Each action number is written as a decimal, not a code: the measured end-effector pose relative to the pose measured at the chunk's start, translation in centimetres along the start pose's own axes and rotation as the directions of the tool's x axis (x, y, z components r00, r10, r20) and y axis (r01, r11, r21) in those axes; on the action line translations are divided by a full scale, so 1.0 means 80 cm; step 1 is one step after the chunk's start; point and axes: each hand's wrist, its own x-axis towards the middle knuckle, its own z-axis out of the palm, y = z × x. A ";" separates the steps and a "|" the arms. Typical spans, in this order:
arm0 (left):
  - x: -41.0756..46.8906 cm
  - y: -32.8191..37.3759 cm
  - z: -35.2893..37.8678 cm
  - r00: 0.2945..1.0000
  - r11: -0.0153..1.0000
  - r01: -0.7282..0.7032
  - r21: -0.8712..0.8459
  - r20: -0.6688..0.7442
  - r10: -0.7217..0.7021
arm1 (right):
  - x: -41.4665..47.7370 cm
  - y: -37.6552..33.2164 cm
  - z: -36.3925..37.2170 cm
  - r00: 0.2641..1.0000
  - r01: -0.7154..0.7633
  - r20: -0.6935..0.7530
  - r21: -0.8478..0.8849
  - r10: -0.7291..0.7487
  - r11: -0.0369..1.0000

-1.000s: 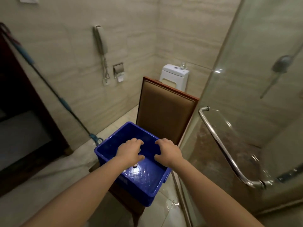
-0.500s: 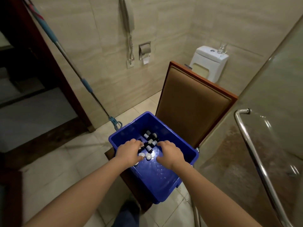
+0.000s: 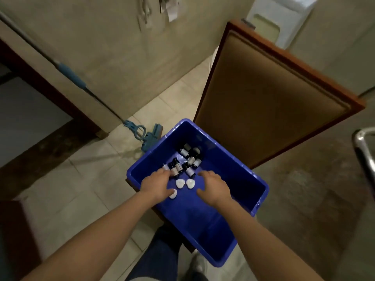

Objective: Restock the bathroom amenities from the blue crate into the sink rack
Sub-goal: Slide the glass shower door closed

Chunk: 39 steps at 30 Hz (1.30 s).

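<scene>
The blue crate [image 3: 251,179] stands on a chair seat in front of me. Several small dark bottles with pale labels [image 3: 187,161] lie in a heap near its far corner. Two white heart-shaped soaps [image 3: 180,183] sit side by side on the crate floor, between my hands. My left hand [image 3: 157,185] lies palm down inside the crate, its fingertips at the nearest bottles and its thumb touching a third white soap [image 3: 173,195]. My right hand [image 3: 214,189] hovers palm down beside the soaps with fingers apart and nothing in it. No sink rack is in view.
The brown padded chair back [image 3: 269,94] rises right behind the crate. A blue-handled mop [image 3: 140,130] leans on the tiled wall at left. A white toilet cistern [image 3: 282,15] is at the far end and a chrome shower handle [image 3: 363,147] at the right. My leg and shoe [image 3: 162,254] are below.
The camera has tilted down and closer over the crate. Both hands have opened from loose fists and spread over the bottles and soaps, which now show between them.
</scene>
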 end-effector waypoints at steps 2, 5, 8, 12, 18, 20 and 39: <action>0.023 -0.010 0.001 0.999 1.000 0.005 0.001 0.039 -0.005 | 0.023 -0.002 0.007 0.999 -0.025 0.027 0.020 0.025 0.999; 0.055 -0.022 0.006 0.996 1.000 0.015 -0.012 0.086 -0.014 | 0.054 -0.005 0.018 0.996 -0.080 0.045 0.051 0.077 0.996; 0.084 -0.031 0.013 0.993 0.999 0.027 -0.026 0.117 -0.024 | 0.082 -0.003 0.030 0.992 -0.119 0.059 0.069 0.115 0.990; 0.120 -0.042 0.027 0.986 0.997 0.069 -0.038 0.152 -0.063 | 0.121 0.002 0.046 0.986 -0.157 0.077 0.095 0.150 0.983; 0.170 -0.052 0.058 0.970 0.992 0.121 -0.045 0.219 -0.108 | 0.183 0.010 0.079 0.979 -0.182 0.110 0.114 0.170 0.977; 0.182 -0.055 0.068 0.968 0.993 0.115 -0.017 0.227 -0.108 | 0.201 0.013 0.091 0.978 -0.181 0.122 0.111 0.167 0.977; 0.227 -0.067 0.117 0.968 0.929 0.077 0.361 0.196 -0.156 | 0.263 0.022 0.149 0.990 -0.119 0.051 -0.156 0.128 0.981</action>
